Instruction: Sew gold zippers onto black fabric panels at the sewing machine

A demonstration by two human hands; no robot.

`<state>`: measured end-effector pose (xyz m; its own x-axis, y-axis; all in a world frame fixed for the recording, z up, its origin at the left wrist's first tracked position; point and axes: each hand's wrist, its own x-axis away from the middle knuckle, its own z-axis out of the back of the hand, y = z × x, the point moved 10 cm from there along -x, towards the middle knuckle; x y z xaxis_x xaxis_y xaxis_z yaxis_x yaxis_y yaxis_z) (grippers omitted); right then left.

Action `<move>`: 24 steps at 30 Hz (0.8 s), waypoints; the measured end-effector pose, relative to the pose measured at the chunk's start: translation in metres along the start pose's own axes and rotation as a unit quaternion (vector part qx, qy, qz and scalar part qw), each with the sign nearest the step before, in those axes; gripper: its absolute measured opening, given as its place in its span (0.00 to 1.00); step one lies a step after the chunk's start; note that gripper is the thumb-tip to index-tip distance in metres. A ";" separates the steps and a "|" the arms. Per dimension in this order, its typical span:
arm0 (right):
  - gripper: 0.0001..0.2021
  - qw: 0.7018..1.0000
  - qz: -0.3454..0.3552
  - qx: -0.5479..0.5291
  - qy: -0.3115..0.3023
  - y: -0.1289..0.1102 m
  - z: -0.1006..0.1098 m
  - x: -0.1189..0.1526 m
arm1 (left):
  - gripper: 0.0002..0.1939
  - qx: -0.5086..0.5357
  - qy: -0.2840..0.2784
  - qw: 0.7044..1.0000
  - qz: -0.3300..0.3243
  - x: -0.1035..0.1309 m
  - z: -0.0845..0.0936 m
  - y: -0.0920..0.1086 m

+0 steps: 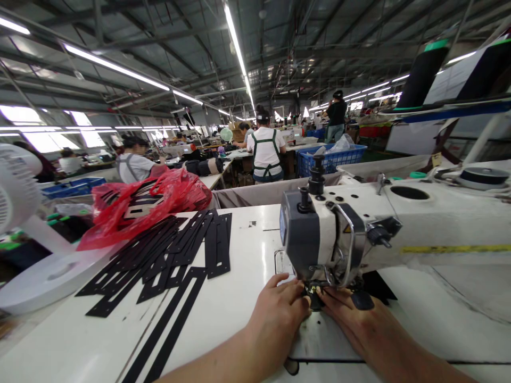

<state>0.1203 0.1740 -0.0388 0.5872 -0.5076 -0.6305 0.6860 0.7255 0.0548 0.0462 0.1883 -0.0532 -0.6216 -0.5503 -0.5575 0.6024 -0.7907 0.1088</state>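
Hands meeting at the needle area: left hand (277, 314) flat on the white table (247, 298), fingers together and pointed right, fingertips touching a small dark piece (315, 298) directly beneath the head of the sewing machine (331, 239). Right hand (351, 319) opposite, fingers narrowed and pressed to the same piece from the right side; whether pinched or merely pressed, impossible to tell. Piece itself mostly hidden by fingertips and presser foot, lying on the machine bed between both hands. Just beside the left forearm, long black strips (167, 324) running toward the near table edge. Farther left, a fanned pile of black slotted cutouts (175, 250), flat on the table. Yellow tape (455, 248) along the machine arm, markings too small to read. Behind the pile, red plastic bag (147, 205), open, holding more black cutouts. At far left, white fan (19, 186). Beyond the machine, blue crate (333, 159) containing a clear plastic bag. Farther back, seated workers in green-strapped aprons (265, 154).
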 end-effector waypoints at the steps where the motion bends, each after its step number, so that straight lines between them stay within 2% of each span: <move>1: 0.17 1.000 0.000 0.000 0.000 0.000 0.000 0.000 | 0.02 0.000 0.000 1.000 -0.001 0.000 0.000 0.000; 11: 0.19 1.000 0.010 -0.007 -0.018 0.001 -0.002 -0.002 | 0.05 0.013 0.011 1.000 0.010 -0.002 0.001 -0.004; 18: 0.18 1.000 -0.006 -0.007 0.007 0.002 -0.001 0.001 | 0.05 0.013 0.022 1.000 0.015 -0.003 0.004 -0.006; 22: 0.13 0.998 -0.035 -0.039 -0.026 0.016 -0.006 0.004 | 0.06 0.016 0.026 0.999 0.014 -0.002 0.001 -0.008; 24: 0.11 0.998 -0.048 -0.020 -0.036 0.030 0.000 0.008 | 0.06 0.016 0.019 1.000 0.018 -0.002 -0.001 -0.011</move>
<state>0.1454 0.1917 -0.0427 0.5504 -0.6065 -0.5738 0.7233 0.6896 -0.0351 0.0419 0.1986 -0.0543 -0.5808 -0.5679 -0.5833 0.6064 -0.7798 0.1555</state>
